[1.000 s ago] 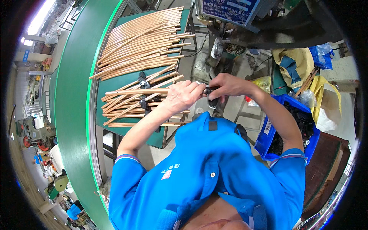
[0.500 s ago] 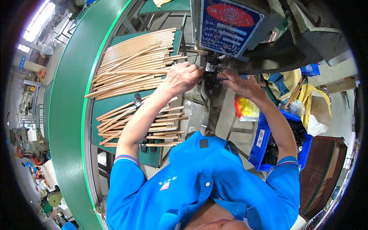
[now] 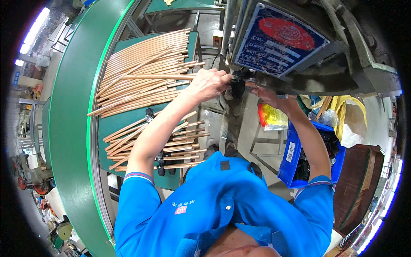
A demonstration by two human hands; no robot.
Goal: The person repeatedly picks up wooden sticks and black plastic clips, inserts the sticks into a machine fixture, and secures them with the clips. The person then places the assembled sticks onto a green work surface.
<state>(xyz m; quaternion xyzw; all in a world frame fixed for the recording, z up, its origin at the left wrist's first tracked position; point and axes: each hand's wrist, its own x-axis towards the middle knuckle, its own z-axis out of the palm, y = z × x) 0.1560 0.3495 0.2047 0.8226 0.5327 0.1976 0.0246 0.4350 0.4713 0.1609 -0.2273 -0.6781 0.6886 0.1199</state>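
Observation:
My left hand (image 3: pixel 210 83) is closed round a thin wooden rod (image 3: pixel 158 77), which sticks out to the left over the other rods. At my left fingertips a black fitting (image 3: pixel 237 88) sits just below the machine head (image 3: pixel 295 81). On the far side of the fitting, my right hand (image 3: pixel 274 97) has its fingers bent beside a brownish piece that is partly hidden. The machine's lower edge covers some of that hand, and what it grips cannot be made out.
Many wooden rods (image 3: pixel 141 64) lie on a green table (image 3: pixel 135 112) to the left; a nearer group (image 3: pixel 184 143) has black fittings. Beyond runs a green conveyor belt (image 3: pixel 68 128). At right stand a blue bin (image 3: pixel 287 156) of black parts, a red-yellow bag (image 3: pixel 272 116) and a brown box (image 3: pixel 357 184).
The view has shifted a little, with the machine plate now lower and further right. My right hand shows less beneath the machine's edge. My left hand keeps its hold on the rod.

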